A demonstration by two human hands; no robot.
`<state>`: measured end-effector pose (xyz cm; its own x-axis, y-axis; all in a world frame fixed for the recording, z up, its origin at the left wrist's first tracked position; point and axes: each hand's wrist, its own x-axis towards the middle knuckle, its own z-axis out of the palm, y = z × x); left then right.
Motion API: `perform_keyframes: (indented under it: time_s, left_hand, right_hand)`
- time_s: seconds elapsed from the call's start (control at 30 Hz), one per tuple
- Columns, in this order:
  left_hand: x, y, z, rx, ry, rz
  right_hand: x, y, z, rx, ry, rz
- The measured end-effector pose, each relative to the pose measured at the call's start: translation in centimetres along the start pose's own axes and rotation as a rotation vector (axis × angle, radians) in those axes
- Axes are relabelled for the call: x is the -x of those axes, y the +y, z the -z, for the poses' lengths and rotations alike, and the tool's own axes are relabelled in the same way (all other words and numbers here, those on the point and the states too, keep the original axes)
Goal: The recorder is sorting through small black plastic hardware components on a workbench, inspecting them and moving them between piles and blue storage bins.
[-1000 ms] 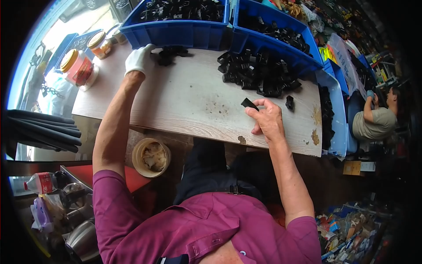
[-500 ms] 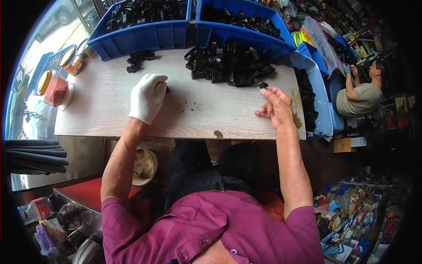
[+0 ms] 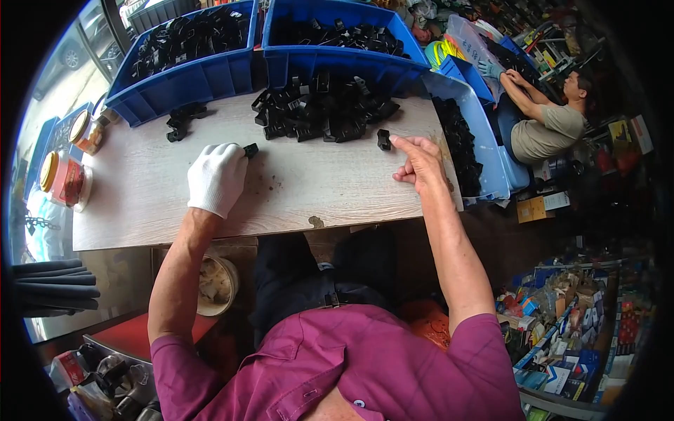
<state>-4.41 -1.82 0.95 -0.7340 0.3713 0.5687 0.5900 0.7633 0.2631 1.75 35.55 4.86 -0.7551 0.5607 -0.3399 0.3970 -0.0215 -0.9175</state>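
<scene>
Left hand [image 3: 216, 177] and right hand [image 3: 423, 160]: grip and clearance

Our gloved left hand was closed, pinching a black part [image 3: 250, 150] at its fingertips; we could not tell whether the part touched the desk [image 3: 337, 175]. Our bare right hand had its index finger extended to a second black part [image 3: 384, 139], its other fingers loosely bent. We could not tell whether it gripped that part or only touched it. Both parts were nearer to us than the loose pile [image 3: 309, 112].

For sound handling, we judged a light fingertip pinch on opposite faces best, with slack glove fabric clear of the part and each part turned square before any pressure.

Both our forearms crossed the front edge, where a chipped patch [image 3: 316, 222] showed between them. A left blue crate [image 3: 184, 90] and a right blue crate [image 3: 289, 62] bounded the rear; a light blue bin [image 3: 491, 165] stood beside the right edge. We judged sideways travel between our hands easiest, since the pile restricted reach rearward.
</scene>
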Motion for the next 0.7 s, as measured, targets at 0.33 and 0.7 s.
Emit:
perform_keyframes:
  time_s: [0.33,0.7]
  left_hand:
    - [-0.8,2.1,-0.8,-0.01,-0.051,-0.123]
    - [-0.4,4.2,-1.4,0.46,-0.052,0.122]
  right_hand:
    - [-0.9,0.6,-2.7,0.376,-0.001,0.145]
    - [0.8,1.0,-1.2,0.179,-0.115,0.174]
